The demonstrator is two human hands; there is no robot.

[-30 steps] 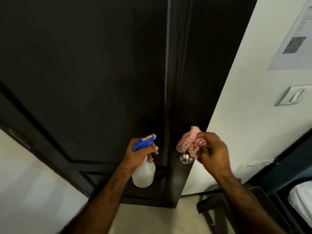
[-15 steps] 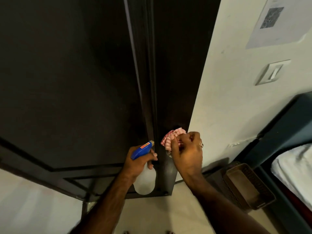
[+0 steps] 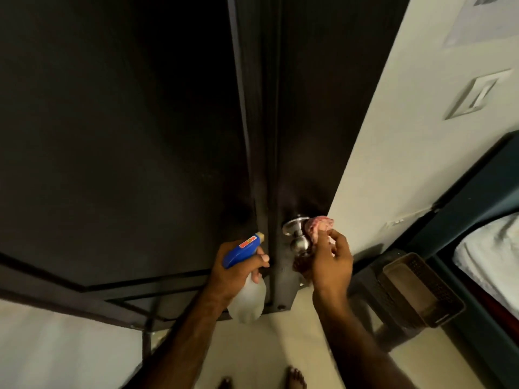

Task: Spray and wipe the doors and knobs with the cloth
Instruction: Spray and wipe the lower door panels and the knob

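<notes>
**Cloth at the knob, bottle held beside the door edge**

Your right hand (image 3: 332,262) pinches the cloth (image 3: 320,227), a bunched pink-and-white rag, between fingers and thumb. The cloth touches the right side of the metal knob (image 3: 297,240), up by its round plate against the door (image 3: 309,108). The knob itself shows bare and shiny to the left of your fingers.

Your left hand (image 3: 234,272) is wrapped around the neck of the spray bottle (image 3: 247,300), one finger curled at the trigger. Its blue head (image 3: 243,249) points up and to the right, toward the door edge just beside the knob. The clear body hangs below your fist, in front of the door's bottom corner.

The door stands open, seen edge-on, so its narrow dark edge runs down between your two hands. To the left lies a broad dark panel (image 3: 112,122). To the right, the pale wall (image 3: 407,150) comes close behind the cloth, leaving little room on that side of the knob. A switch plate (image 3: 474,95) sits higher on that wall. Low on the right, a brown basket (image 3: 421,287) stands near your right forearm, with a bed (image 3: 494,256) beyond it. Your bare toes (image 3: 295,377) show on the floor below.
</notes>
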